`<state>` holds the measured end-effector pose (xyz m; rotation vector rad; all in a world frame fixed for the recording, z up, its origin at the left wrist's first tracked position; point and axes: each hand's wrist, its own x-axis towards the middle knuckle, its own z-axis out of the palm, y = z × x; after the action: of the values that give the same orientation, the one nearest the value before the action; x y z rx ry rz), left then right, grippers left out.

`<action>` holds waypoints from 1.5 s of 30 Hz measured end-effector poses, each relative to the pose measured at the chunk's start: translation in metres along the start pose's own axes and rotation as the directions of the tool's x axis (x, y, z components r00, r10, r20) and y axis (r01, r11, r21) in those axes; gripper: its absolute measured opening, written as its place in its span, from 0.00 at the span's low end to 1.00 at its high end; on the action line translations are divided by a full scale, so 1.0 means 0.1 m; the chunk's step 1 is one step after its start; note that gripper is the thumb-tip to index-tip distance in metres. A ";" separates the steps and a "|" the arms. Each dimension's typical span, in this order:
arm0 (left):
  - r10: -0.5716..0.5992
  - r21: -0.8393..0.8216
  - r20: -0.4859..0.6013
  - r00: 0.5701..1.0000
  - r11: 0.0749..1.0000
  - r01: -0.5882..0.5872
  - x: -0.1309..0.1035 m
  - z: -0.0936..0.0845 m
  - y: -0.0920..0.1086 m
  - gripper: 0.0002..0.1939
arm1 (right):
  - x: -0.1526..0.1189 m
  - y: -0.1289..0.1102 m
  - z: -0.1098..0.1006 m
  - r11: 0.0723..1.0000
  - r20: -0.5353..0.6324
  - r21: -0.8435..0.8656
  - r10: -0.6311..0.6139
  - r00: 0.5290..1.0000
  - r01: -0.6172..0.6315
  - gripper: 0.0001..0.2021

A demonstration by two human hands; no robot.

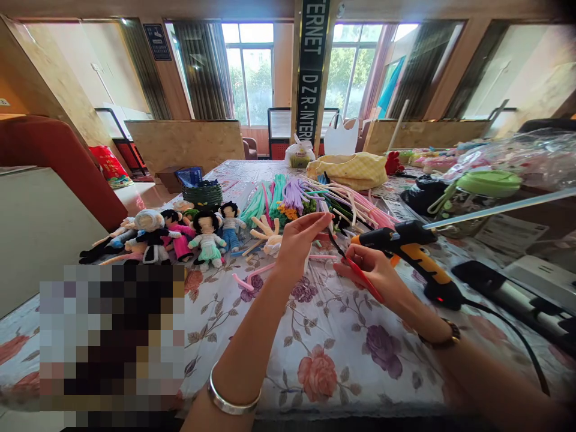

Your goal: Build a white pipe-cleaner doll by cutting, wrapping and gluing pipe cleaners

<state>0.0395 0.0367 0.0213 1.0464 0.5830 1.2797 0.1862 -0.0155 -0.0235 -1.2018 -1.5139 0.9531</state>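
Near the middle, my left hand [302,240] pinches the upper end of a thin black strip [335,243]. Just right of it and a little lower, my right hand [371,270] is closed around a red-handled tool [363,281], whose tip reaches the strip's lower end. Whether the tool's jaws touch the strip is too small to tell. A black and yellow glue gun [411,252] with a long clear stick lies right of my right hand, its small red light on. Bent pink stems [245,282] lie left of my left wrist.
Several small dolls [209,237] sit at the left. Bundles of coloured fuzzy stems [294,195] lie behind my hands, with a yellow checked pouch [348,170] beyond. A green-lidded container [488,183] and a black and white device [517,294] are on the right. The lower left is pixelated.
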 end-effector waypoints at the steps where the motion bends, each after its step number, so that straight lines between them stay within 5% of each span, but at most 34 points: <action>1: -0.002 0.001 -0.001 1.000 1.000 0.002 0.00 0.00 0.00 0.10 | -0.01 -0.02 0.00 1.000 -0.001 -0.007 0.006 1.000 -0.006 0.20; 45: -0.032 0.032 0.006 0.999 0.999 0.032 -0.01 0.00 0.02 0.11 | -0.02 -0.04 0.02 0.999 -0.002 0.027 0.033 0.999 -0.033 0.22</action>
<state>0.0384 0.0352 0.0232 1.0633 0.6151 1.2426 0.1837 -0.0180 -0.0206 -1.2120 -1.4787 0.9902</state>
